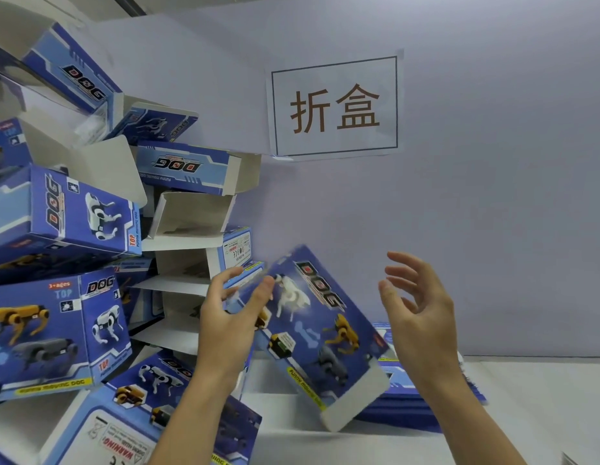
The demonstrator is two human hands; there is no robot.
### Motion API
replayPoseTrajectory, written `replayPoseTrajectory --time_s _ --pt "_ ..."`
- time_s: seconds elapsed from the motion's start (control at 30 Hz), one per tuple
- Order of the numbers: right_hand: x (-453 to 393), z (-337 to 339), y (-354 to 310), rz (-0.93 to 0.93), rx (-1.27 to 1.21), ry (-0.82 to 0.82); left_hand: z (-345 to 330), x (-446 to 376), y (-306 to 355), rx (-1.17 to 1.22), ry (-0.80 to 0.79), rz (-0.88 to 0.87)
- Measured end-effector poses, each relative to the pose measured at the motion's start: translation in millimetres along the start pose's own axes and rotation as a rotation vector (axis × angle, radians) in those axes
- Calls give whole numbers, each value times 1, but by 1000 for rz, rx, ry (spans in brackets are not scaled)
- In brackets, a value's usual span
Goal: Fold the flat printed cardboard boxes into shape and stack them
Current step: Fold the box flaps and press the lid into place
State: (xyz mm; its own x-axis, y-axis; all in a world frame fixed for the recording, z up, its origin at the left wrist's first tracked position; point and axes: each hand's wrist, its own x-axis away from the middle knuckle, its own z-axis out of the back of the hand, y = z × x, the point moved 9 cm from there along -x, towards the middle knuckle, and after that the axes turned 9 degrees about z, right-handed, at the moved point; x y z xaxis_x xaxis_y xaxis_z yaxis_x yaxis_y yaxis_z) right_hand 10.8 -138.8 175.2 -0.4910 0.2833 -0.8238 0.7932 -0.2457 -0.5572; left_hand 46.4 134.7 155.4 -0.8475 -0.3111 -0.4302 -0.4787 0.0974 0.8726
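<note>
**Box folded, now it needs a spot on the pile**

Your left hand [230, 317] has its grip pinched on the upper corner of the folded box [320, 333], which leans tilted just right of the pile [74, 263]. Your right hand [417, 310] floats apart from the box, fingers spread, gripping nothing. Looks like you're at the stacking step. The pile's messy, so I'd guess you need both hands to set it flat. Flat boxes [416, 394] wait on the table [543, 397], further right.
</note>
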Motion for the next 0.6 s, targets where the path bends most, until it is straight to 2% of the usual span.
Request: replayPoseTrajectory --time_s 0.17,0.3,0.43,0.53,0.6 --pt "4 8 12 -47 105 107 26 -5 -26 251 225 155" --pt "11 13 18 -86 223 178 25 2 -39 369 342 202" --pt "23 -8 51 -440 123 -39 11 13 -48 456 394 232" --pt "34 -14 64 -683 -91 -62 1 17 -54 494 374 246" --pt "38 -21 67 -776 -305 -27 -11 17 -61 529 295 295"
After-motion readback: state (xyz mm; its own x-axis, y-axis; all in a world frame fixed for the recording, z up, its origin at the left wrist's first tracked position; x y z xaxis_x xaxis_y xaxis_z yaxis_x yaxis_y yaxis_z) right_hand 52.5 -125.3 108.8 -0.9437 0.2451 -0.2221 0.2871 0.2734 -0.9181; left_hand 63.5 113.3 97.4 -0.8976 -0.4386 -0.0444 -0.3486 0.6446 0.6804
